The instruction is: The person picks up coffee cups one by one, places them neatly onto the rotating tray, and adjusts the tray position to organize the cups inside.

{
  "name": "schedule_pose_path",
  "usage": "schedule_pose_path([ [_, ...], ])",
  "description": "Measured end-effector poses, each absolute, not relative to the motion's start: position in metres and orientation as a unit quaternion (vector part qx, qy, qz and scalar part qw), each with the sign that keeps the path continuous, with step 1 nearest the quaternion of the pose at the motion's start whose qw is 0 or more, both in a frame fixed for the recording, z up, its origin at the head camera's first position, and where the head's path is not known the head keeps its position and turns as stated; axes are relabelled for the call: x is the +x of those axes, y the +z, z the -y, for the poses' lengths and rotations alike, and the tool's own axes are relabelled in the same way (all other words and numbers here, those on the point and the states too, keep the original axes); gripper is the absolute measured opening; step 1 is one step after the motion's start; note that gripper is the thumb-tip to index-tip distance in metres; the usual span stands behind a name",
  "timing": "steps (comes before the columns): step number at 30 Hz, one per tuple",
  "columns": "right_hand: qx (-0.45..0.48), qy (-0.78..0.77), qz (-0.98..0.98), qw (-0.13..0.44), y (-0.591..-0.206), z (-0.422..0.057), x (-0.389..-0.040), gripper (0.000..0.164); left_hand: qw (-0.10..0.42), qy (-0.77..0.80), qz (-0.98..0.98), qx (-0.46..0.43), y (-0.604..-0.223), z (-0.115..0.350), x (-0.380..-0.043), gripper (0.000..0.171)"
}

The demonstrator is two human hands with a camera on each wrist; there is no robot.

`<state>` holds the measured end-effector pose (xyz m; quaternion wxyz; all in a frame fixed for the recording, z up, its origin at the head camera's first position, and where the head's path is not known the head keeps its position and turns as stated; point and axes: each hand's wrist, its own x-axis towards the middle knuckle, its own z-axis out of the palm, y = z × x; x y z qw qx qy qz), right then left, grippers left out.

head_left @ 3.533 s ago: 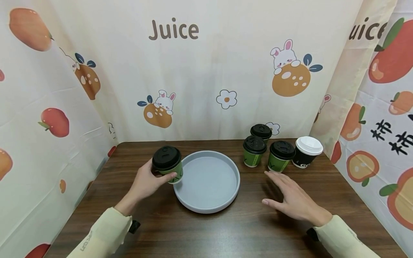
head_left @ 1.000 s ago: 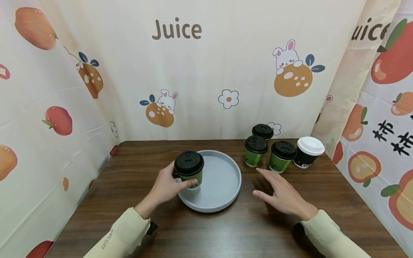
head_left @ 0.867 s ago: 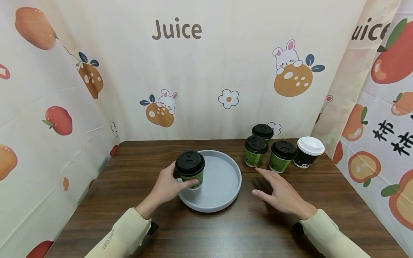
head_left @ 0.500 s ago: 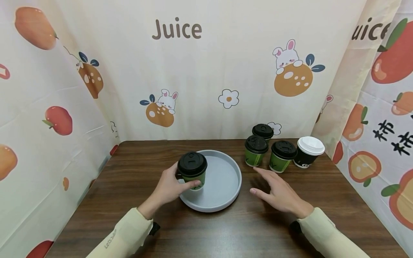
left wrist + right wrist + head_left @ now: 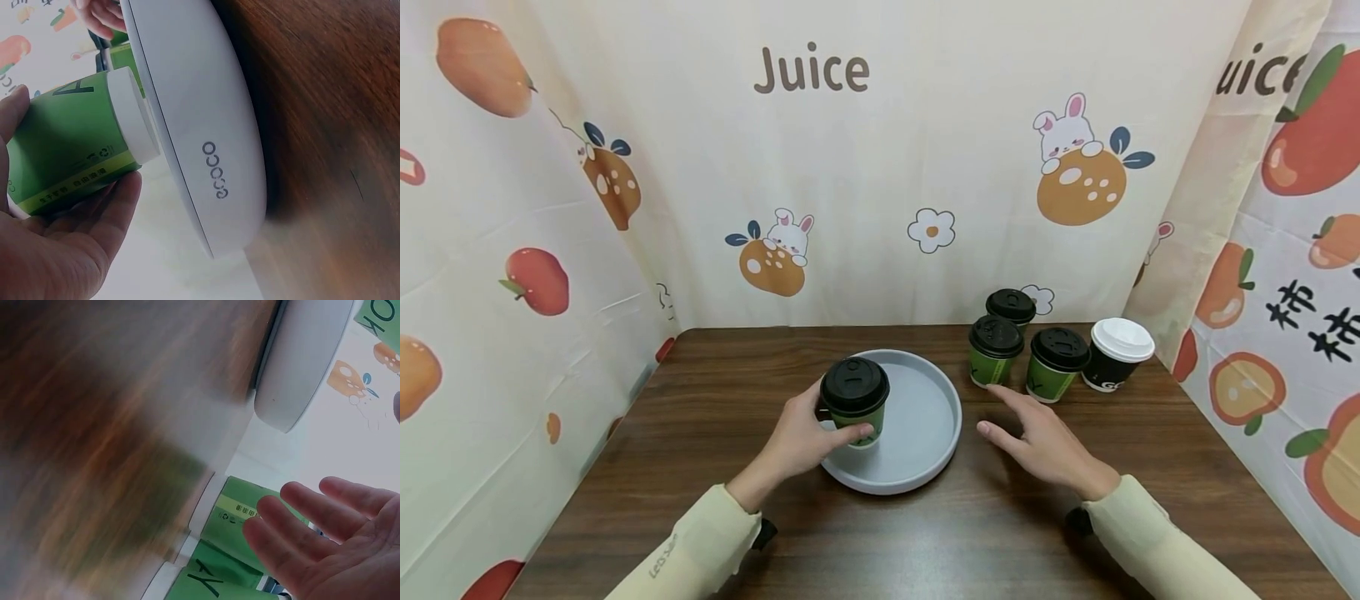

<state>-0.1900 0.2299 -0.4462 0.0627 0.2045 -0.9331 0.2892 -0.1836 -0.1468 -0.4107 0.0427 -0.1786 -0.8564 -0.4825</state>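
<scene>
My left hand (image 5: 801, 437) grips a green paper coffee cup (image 5: 859, 425) with a black lid, thumb across its front. In the head view the cup overlaps the left part of a round light grey tray (image 5: 917, 433); in the left wrist view the cup's white base sits close by the tray's rim (image 5: 200, 144), its underside above the rim line. My right hand (image 5: 1045, 437) is held over the table right of the tray, fingers extended and holding nothing. Its fingertips are near a green cup with a black lid (image 5: 992, 367).
Another green cup (image 5: 1051, 379) stands at the right, with a further black-lidded cup (image 5: 1011, 305) behind. Beside them is a black cup with a white lid (image 5: 1112, 358). A printed curtain (image 5: 865, 167) hangs along the back edge of the wooden table (image 5: 865, 550).
The left hand has carried the green cup rightward from the tray's left edge to over the tray. My right hand has drifted left. The other cups have stayed put.
</scene>
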Motion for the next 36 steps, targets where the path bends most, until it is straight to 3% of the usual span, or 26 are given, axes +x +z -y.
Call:
schedule_pose_path([
  [36,0.17,0.345,0.922,0.045,-0.447,-0.211,-0.208,0.06,0.016,-0.488,0.85,-0.196,-0.415,0.134,-0.175,0.069],
])
